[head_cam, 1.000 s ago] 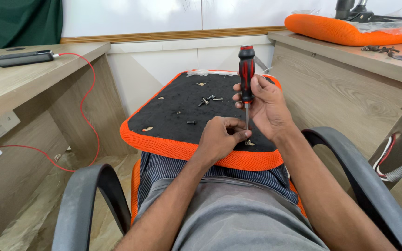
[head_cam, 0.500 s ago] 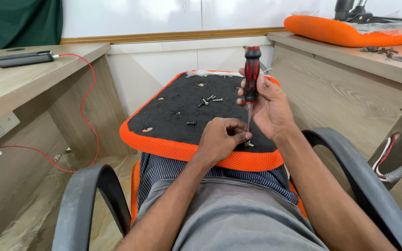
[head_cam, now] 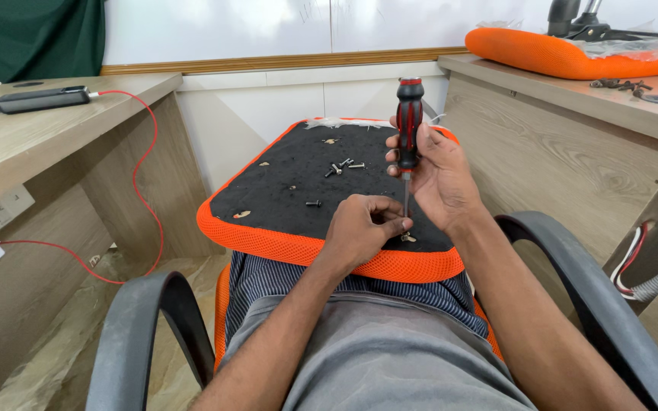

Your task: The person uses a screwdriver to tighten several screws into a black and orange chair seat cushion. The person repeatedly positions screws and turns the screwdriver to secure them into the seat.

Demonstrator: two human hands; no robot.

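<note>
Head view: the right hand (head_cam: 439, 179) has its fingers wrapped around a red-and-black screwdriver (head_cam: 407, 125), held upright near the front edge of the black seat base (head_cam: 291, 190) with orange rim. The left hand (head_cam: 363, 228) pinches its fingers closed at the tip, touching a screw (head_cam: 407, 238).

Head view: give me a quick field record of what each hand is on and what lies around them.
right hand: grips the red and black handle of the screwdriver, held upright
screwdriver tip: down on the seat pad, near its front edge
left hand: fingers pinched at the shaft close to the tip; what they hold is hidden
seat pad: black underside up, orange mesh rim, resting on the person's lap
loose screws: small cluster mid-pad, one more nearer the hands
surroundings: grey chair armrests, wooden desks either side, red cable at left
</note>
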